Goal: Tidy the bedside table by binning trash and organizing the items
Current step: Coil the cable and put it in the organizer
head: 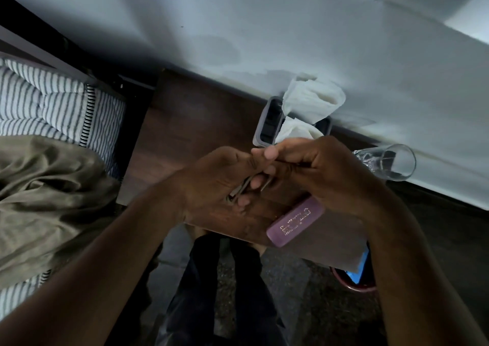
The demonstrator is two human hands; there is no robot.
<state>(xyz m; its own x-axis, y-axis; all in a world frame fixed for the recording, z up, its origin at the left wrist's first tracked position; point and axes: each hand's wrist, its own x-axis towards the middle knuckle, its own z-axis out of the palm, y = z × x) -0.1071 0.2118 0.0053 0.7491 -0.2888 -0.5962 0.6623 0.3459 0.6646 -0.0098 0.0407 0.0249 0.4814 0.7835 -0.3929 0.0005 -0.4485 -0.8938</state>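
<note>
Head view shows both hands — left hand, right hand — fingers pinching thin metal pieces over the tabletop; best gather them firmly before moving.

Both bare forearms reach forward and converge at the middle. The left hand is curled, fingers bent inward around something thin. The right hand meets it, thumb and fingers pinched together against the left fingertips.

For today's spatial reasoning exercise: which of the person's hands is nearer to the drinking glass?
Right. The right hand lies just beside the glass, at its base end; the left hand is farther off, beyond the right hand.
</note>
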